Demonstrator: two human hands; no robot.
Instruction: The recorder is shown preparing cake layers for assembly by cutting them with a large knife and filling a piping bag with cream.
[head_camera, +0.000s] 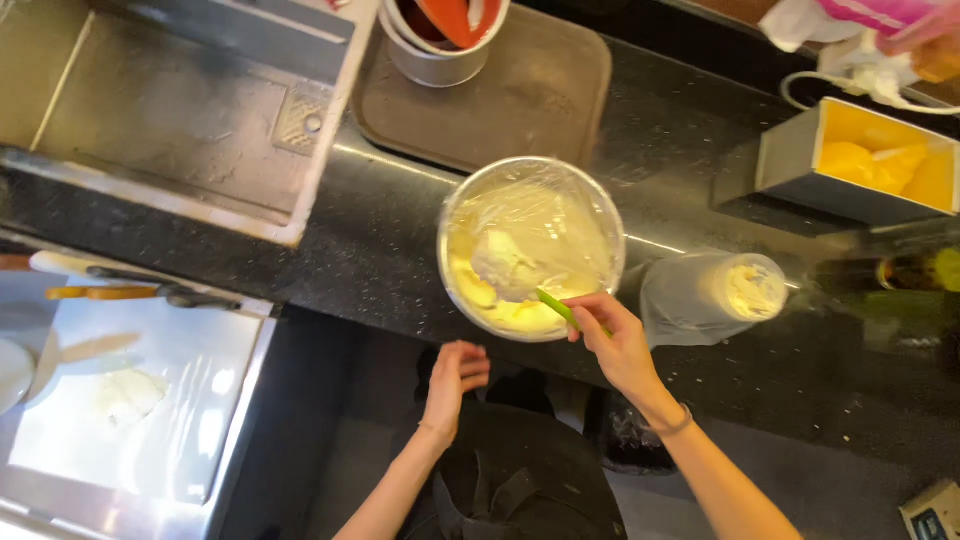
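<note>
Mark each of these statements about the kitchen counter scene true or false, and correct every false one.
1. The right hand holds a green-handled spatula in the bowl. True.
2. The left hand grips the bowl's rim. False: it hangs free below the counter edge, touching nothing.
3. The bowl holds a pale, creamy mixture. True.
4. The metal container at the right holds green pieces. False: its contents are yellow-orange.
5. A brown tray lies beyond the bowl. True.
</note>
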